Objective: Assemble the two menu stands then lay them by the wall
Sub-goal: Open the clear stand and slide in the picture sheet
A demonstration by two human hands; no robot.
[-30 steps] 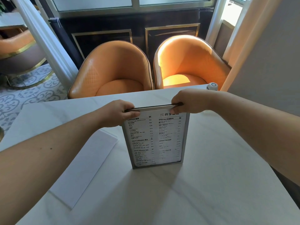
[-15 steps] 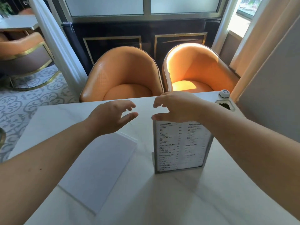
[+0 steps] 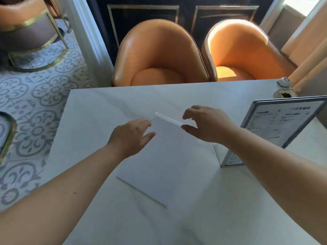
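one menu stand stands upright at the right side of the white table, near the wall side, printed face toward the camera, long axis vertical and leaning a bit in the wide-angle view; likely parked there because it's already assembled. second piece, a white flat panel, lies flat mid-table, long axis running diagonally from near-left to far-right, far short edge pointing toward the two orange chairs; lying flat it looks ready to be picked up by its far corners. left hand hovers over the panel's far-left edge, fingers spread and loosely curled, holding nothing; contact with the panel can't be told. right hand is at the far-right corner, thumb and fingers apart in an open pinch bracketing the edge, nothing gripped yet as far as visible. both hands set at opposite sides of the short edge, probably to lift it evenly. small round white object sits at the far right table edge. judged: first stand done, second just starting.
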